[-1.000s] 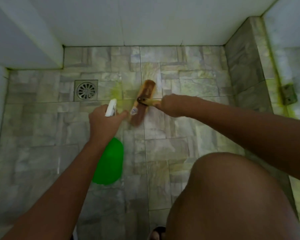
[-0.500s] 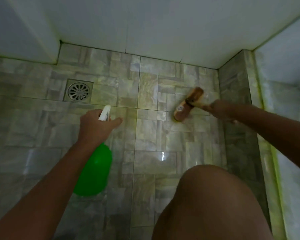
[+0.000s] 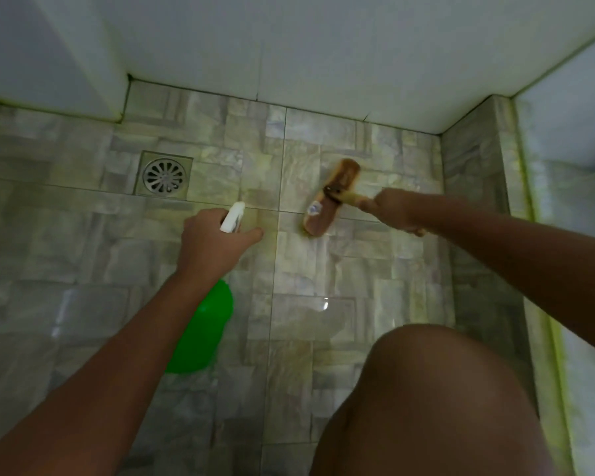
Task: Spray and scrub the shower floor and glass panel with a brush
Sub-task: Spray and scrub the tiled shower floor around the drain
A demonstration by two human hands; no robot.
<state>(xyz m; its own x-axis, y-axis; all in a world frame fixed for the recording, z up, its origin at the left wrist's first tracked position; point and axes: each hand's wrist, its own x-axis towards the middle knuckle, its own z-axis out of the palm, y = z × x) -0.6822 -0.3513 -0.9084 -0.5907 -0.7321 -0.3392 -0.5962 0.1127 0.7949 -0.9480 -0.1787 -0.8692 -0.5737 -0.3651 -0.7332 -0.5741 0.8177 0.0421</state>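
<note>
Head view looks down at the shower floor (image 3: 323,321), where my right hand (image 3: 397,209) has its fingers curled around the handle of the wooden scrub brush (image 3: 330,201). Its head lies on the tiles between the drain (image 3: 164,175) and the raised stone curb (image 3: 474,201). My left hand (image 3: 213,240) grips the neck of the green spray bottle (image 3: 203,331), forefinger stretched out beside the white nozzle (image 3: 233,217), which points at the floor just left of the brush.

Yellowish-green wash shows on the tiles around the brush and the drain and along the foot of the glass panel (image 3: 571,235), so I judge spraying well under way and floor scrubbing partly done. The tiles nearer my knee (image 3: 426,389) look less treated, though the dim light makes that uncertain. The glass itself seems still to need the brush.

Compared with half a second ago, the brush sits back toward the middle, away from the curb; my left hand has barely shifted.
</note>
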